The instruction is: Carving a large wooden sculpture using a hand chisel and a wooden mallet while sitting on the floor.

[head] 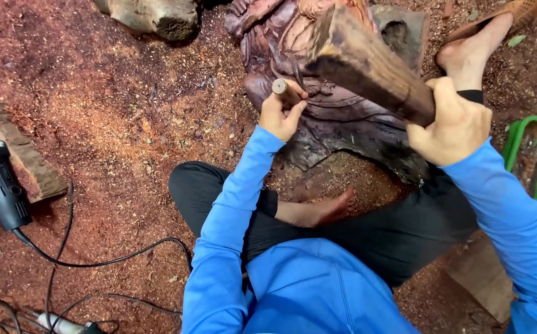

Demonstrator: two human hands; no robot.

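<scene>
Gripping a chisel [286, 91], left hand [281, 114]; right hand [451, 127] clutches mallet [367, 62] over carving [330, 111].

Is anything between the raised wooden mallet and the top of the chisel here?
Nothing visible. The right hand holds the mallet raised above the carving; the left hand grips the chisel lower down, leaving its round top end exposed, with open space between.
</scene>
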